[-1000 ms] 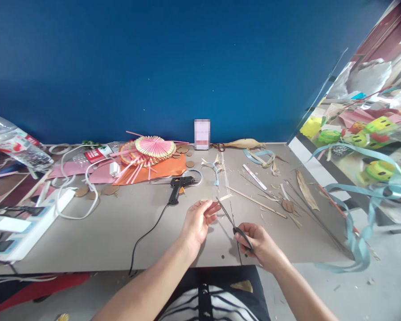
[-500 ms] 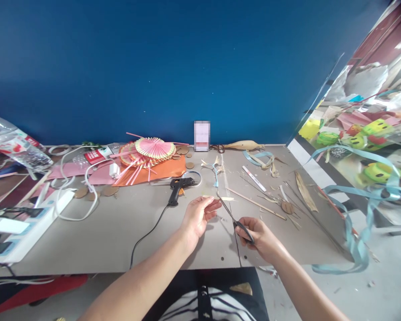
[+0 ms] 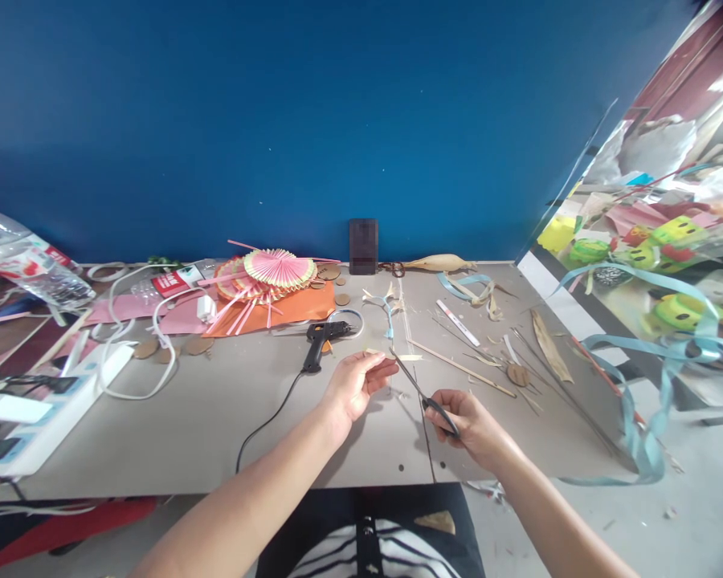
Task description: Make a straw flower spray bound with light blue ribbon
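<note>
My right hand point(image 3: 467, 425) is closed round the black handles of a pair of scissors point(image 3: 408, 373). The blades point up and to the left, their tip close to the fingertips of my left hand point(image 3: 358, 385). Thumb and forefinger of that hand are pinched together, and a small pale bit shows at them, too small to name. Just beyond the scissor tip lies a little figure of pale strips bound with light blue ribbon point(image 3: 389, 309). A pale flat scrap point(image 3: 406, 357) rests beside the blades.
A black glue gun point(image 3: 319, 345) lies left of my hands, its cord running to the front edge. Pink paper fans point(image 3: 280, 269), a power strip point(image 3: 66, 409) and bottles are further left. A dark phone point(image 3: 363, 246) leans on the wall. Sticks point(image 3: 463, 369) and blue ribbon point(image 3: 656, 433) lie right.
The phone's screen has gone from lit to dark. My hands and the scissors have stayed almost exactly where they were.
</note>
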Demonstrator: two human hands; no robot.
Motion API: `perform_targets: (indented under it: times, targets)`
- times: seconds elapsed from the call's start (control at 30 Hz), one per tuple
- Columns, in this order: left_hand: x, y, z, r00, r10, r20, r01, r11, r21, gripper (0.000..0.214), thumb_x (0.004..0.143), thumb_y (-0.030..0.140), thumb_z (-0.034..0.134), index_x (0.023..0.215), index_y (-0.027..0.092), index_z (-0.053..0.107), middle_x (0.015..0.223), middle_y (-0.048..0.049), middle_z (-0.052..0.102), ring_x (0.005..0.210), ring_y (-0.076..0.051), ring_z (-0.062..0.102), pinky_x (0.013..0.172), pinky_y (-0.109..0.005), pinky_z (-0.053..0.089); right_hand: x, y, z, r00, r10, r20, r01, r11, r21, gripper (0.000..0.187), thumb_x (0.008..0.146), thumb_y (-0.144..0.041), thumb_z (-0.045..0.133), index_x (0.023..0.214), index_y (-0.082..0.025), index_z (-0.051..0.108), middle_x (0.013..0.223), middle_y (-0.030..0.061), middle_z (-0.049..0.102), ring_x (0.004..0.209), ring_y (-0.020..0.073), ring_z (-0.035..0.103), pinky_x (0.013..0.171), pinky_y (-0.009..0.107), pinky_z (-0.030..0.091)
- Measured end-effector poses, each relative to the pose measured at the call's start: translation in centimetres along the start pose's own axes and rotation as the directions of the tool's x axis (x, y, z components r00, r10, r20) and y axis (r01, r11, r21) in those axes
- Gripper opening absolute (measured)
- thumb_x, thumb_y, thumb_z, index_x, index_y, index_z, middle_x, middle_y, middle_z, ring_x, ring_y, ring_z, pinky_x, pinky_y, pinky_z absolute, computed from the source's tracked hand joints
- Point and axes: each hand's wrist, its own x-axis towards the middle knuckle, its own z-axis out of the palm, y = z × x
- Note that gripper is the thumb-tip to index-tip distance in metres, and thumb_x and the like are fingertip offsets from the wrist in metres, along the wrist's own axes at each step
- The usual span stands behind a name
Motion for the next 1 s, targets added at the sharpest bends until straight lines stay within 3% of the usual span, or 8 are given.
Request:
perform_targets:
  times: [0.8,1.0]
  targets:
    - [0.59,0.36,-0.7,1.0,-0.014,-0.002,0.014,0.997,0.074,0.007,0.063,0.016,0.064,0.058,0.012,0.06,0.067,-0.0076,0.066,0.065,-0.015,0.064,0.045,-0.015,0.046,0.67,-0.32,0.07,0.999,0.023,-0.023,-0.025,0.996,-0.091,0.032,0.062,-0.043,0.061,0.062,-0.015,0.046,0.041,-0.0046,0.046,0.036,0.0031,0.025,0.035,0.017,0.012]
    - [0.42,0.81,-0.88,0.998,-0.01,0.068,0.002,0.993,0.121,0.004,0.063,0.016,0.063,0.062,0.012,0.061,0.069,-0.0063,0.066,0.067,-0.015,0.064,0.044,-0.014,0.045,0.75,-0.51,-0.67,0.992,-0.081,0.1,0.092,0.99,-0.11,0.03,0.066,-0.041,0.06,0.066,-0.014,0.047,0.048,-0.0037,0.048,0.044,0.005,0.036,0.042,0.018,0.023]
